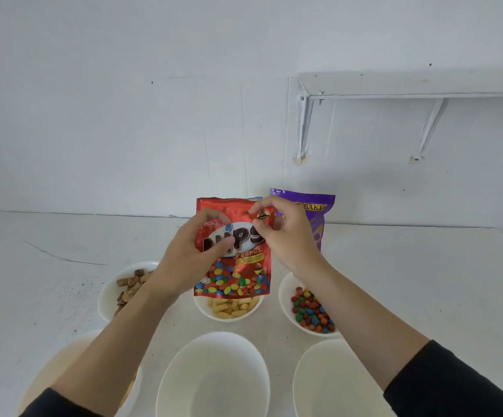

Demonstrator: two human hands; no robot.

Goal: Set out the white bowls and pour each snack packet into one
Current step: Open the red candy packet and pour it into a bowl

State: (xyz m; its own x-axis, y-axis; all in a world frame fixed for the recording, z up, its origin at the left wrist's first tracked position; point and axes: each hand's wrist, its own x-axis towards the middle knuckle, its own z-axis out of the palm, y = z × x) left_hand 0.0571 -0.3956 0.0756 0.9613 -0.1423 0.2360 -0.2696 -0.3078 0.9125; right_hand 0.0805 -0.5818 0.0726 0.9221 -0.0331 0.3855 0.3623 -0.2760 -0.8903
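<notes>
Holding a red Nips Peanut packet [238,266] upright, clear of the white table [425,281], right over the back-row middle bowl. Gripping its 9 o'clock edge with the left hand [190,257]: fingers curled round behind the foil, thumb laid across the printed front near the logo. Pinching the top corner at 1 o'clock with the right hand [286,236], thumb and forefinger narrow and tight on a small fold of red foil, other fingers loosely curled behind. No telling about the top seal, torn or not. So, packet caught between both hands, bottom edge hanging free at 6 o'clock, just above a bowl of pale yellow puff sticks [206,310].

Around the packet:
- At 8 o'clock, a bowl of brown wafer chunks [105,299], partly hidden by the left forearm.
- At 4 o'clock, a bowl of multicoloured coated candies [285,299], under the right wrist.
- Standing behind at 1 o'clock, a purple packet [324,224], "BAKE" readable, partly covered by the right hand.

Front row, nearer the body:
- At 6 o'clock, an empty middle bowl [214,377].
- At 5 o'clock, an empty right bowl [334,383].
- At 7 o'clock, a tan-looking bowl [60,365], mostly blocked by the left arm, contents not readable.

Black sleeves [455,383] on both arms. Up on the wall at 2 o'clock, a white bracket shelf [409,85].
</notes>
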